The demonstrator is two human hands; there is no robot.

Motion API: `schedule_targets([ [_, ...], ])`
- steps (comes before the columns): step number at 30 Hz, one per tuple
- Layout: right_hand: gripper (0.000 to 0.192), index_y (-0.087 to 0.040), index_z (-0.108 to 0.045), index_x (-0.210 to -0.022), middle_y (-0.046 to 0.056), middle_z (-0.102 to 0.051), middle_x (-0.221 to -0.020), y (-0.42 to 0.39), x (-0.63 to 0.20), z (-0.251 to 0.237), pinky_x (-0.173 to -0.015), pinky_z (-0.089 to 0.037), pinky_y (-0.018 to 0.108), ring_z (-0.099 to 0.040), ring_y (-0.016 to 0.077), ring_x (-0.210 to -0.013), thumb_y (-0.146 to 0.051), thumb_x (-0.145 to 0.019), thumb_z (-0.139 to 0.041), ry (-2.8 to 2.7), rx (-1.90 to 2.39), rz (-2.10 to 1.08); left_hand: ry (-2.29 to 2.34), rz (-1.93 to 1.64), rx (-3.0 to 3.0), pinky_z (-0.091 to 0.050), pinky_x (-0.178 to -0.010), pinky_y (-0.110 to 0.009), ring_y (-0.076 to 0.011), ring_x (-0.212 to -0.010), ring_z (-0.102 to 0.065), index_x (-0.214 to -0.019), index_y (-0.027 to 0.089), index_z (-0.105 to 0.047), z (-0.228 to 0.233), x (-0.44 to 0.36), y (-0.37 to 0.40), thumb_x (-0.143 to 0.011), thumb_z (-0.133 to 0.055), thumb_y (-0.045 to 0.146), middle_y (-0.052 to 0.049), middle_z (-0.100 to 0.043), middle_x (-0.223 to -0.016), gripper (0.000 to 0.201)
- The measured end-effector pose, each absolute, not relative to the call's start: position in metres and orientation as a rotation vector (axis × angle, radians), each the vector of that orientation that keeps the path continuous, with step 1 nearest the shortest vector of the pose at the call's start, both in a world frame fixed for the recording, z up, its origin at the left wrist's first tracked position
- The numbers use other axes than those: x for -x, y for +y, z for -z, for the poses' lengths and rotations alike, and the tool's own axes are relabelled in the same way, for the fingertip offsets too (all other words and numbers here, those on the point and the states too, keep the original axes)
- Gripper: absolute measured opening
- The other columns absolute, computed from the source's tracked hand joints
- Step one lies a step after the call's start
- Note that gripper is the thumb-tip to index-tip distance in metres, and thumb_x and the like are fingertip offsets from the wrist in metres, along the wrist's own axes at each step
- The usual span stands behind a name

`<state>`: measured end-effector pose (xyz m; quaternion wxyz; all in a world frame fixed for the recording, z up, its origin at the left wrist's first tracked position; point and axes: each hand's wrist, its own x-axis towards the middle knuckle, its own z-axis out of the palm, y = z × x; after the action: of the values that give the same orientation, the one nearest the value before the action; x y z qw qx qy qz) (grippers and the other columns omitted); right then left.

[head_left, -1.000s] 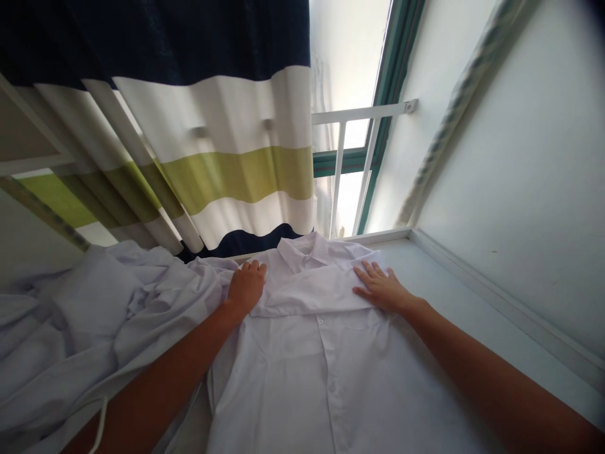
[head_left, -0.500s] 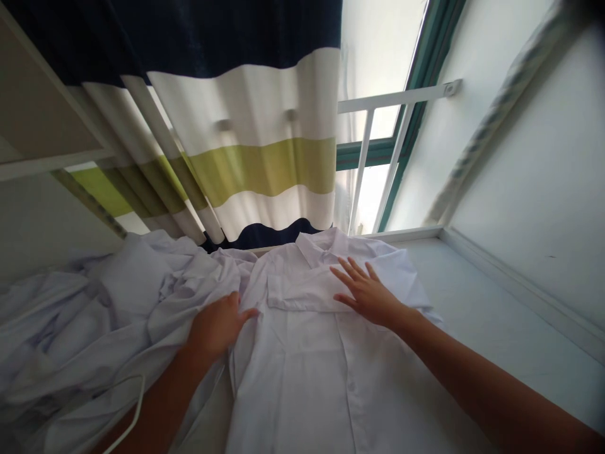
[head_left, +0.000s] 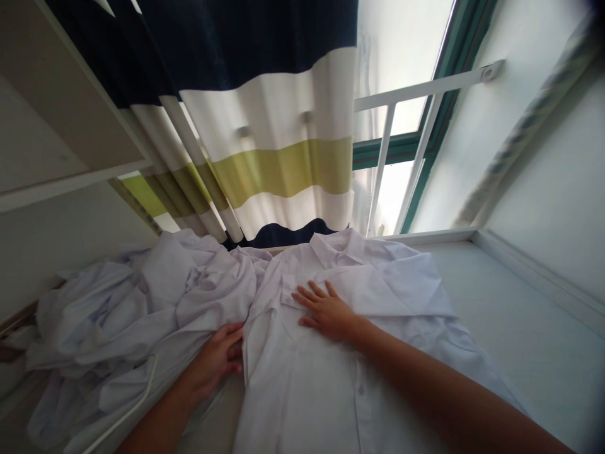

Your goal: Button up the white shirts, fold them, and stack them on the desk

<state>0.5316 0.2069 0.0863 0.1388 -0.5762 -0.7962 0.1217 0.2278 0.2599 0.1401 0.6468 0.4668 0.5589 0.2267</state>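
Note:
A white button shirt [head_left: 340,378] lies front-up on the pale table, its collar toward the window. My right hand [head_left: 326,310] rests flat on the shirt's chest, fingers spread, just below the collar. A folded sleeve [head_left: 401,287] lies across the shirt's right side. My left hand [head_left: 218,360] curls around the shirt's left edge, fingers tucked under the fabric.
A heap of crumpled white garments [head_left: 137,315] fills the left side, with a white hanger wire [head_left: 127,410] poking out. A striped curtain [head_left: 278,157] hangs behind, beside a window with a white rail [head_left: 425,85]. The table surface [head_left: 529,340] runs along a wall at right.
My right hand slid from the shirt's right shoulder to the middle of the chest. My left hand moved down from the collar area and took hold of the shirt's left edge.

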Motion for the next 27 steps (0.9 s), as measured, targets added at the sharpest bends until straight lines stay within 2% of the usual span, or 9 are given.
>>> schedule_targets([
  [3,0.071,-0.036,-0.011,-0.16,0.003,-0.018,-0.167,0.207,-0.533,-0.085,-0.118,0.001,0.067,-0.007,0.0358,-0.153,-0.067,-0.098,-0.028,-2.294,1.643,-0.354,1.098,-0.496,-0.813,-0.023,-0.037,-0.013,-0.0037,-0.046,-0.042,-0.084,0.016,-0.058,-0.134,-0.23,0.252,-0.072,-0.074,0.03,0.002,-0.057,-0.071,0.024],
  [6,0.071,-0.037,-0.013,-0.16,0.003,-0.019,-0.166,0.208,-0.533,-0.085,-0.117,0.0,0.068,-0.007,0.0365,-0.153,-0.068,-0.098,-0.029,-2.291,1.638,-0.347,1.089,-0.326,-0.984,-0.01,-0.035,-0.015,-0.0016,-0.037,-0.026,-0.078,0.016,-0.058,-0.126,-0.244,0.247,-0.075,-0.072,0.034,0.006,-0.048,-0.057,0.022],
  [8,0.071,-0.038,-0.014,-0.159,0.003,-0.02,-0.166,0.208,-0.533,-0.085,-0.117,0.0,0.068,-0.008,0.0364,-0.153,-0.068,-0.097,-0.03,-2.29,1.633,-0.342,1.071,-0.276,-1.261,-0.024,-0.038,-0.016,-0.0049,-0.041,-0.038,-0.088,0.018,-0.064,-0.124,-0.256,0.244,-0.072,-0.077,0.034,0.004,-0.057,-0.063,0.025],
  [10,0.071,-0.039,-0.015,-0.159,0.003,-0.021,-0.166,0.208,-0.533,-0.085,-0.117,0.0,0.068,-0.009,0.0362,-0.153,-0.068,-0.097,-0.031,-2.286,1.623,-0.334,1.104,-0.406,-1.533,-0.046,-0.056,-0.023,-0.0129,-0.06,-0.059,-0.091,0.019,-0.066,-0.125,-0.269,0.241,-0.063,-0.085,0.033,-0.002,-0.068,-0.079,0.037],
  [13,0.07,-0.039,-0.016,-0.159,0.003,-0.021,-0.166,0.208,-0.534,-0.084,-0.116,0.0,0.069,-0.009,0.036,-0.153,-0.067,-0.097,-0.033,-2.276,1.61,-0.337,1.282,-0.679,-1.561,-0.052,-0.088,-0.035,-0.0264,-0.097,-0.067,-0.094,0.018,-0.065,-0.132,-0.282,0.234,-0.059,-0.088,0.041,-0.01,-0.072,-0.101,0.047],
  [16,0.071,-0.038,-0.016,-0.159,0.003,-0.021,-0.166,0.208,-0.535,-0.084,-0.117,0.001,0.068,-0.008,0.0356,-0.153,-0.067,-0.097,-0.034,-2.275,1.605,-0.359,1.241,-0.553,-1.182,-0.054,-0.086,-0.039,-0.03,-0.102,-0.069,-0.105,0.018,-0.067,-0.137,-0.287,0.227,-0.068,-0.082,0.047,-0.013,-0.074,-0.107,0.049],
  [18,0.072,-0.037,-0.015,-0.159,0.003,-0.021,-0.166,0.208,-0.536,-0.084,-0.117,0.002,0.067,-0.008,0.0354,-0.153,-0.067,-0.097,-0.034,-2.274,1.6,-0.373,1.143,-0.402,-1.041,-0.055,-0.082,-0.039,-0.0312,-0.098,-0.071,-0.104,0.017,-0.07,-0.139,-0.285,0.225,-0.069,-0.081,0.047,-0.013,-0.076,-0.103,0.047],
  [22,0.073,-0.036,-0.015,-0.159,0.003,-0.02,-0.166,0.207,-0.537,-0.085,-0.117,0.004,0.067,-0.007,0.0353,-0.153,-0.068,-0.096,-0.033,-2.27,1.591,-0.395,1.205,-0.511,-1.201,-0.055,-0.082,-0.037,-0.0302,-0.097,-0.071,-0.104,0.016,-0.072,-0.156,-0.269,0.237,-0.069,-0.081,0.046,-0.01,-0.077,-0.1,0.047],
  [27,0.072,-0.036,-0.014,-0.159,0.003,-0.017,-0.167,0.207,-0.537,-0.086,-0.117,0.003,0.066,-0.005,0.0342,-0.154,-0.066,-0.097,-0.034,-2.288,1.601,-0.4,1.347,-0.595,-1.439,-0.056,-0.077,-0.034,-0.0273,-0.092,-0.071,-0.113,0.018,-0.069,-0.223,-0.236,0.269,-0.075,-0.075,0.053,-0.008,-0.077,-0.102,0.052],
])
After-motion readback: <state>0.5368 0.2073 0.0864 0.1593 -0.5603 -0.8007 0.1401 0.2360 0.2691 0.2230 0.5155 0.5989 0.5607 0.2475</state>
